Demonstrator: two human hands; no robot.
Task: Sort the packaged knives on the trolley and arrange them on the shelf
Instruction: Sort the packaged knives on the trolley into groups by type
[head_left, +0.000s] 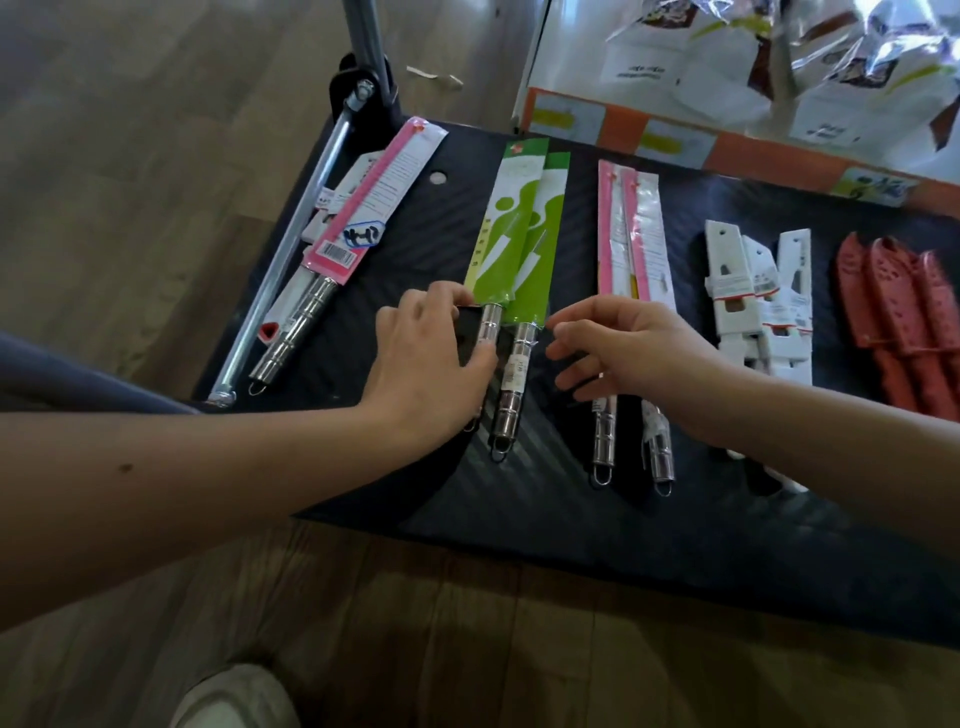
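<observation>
On the trolley (571, 519), near its centre, the left hand (431, 358) gripped the steel handle of the left one of two green-packed knives (519, 234). The right hand (634, 348) hovered just at their 3 o'clock, fingers loosely curled on nothing. At 10 o'clock a pink pack (374, 202) bore a barcode label (340, 253) and a blue handwritten scrawl, unreadable. Bare black deck lay open toward 6 o'clock, up to the near edge.

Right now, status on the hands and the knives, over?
Left hand grips the handle of one green-packed knife. Right hand open, empty, beside the second green pack. Both packs flat on the trolley. Nothing in the way.
</observation>
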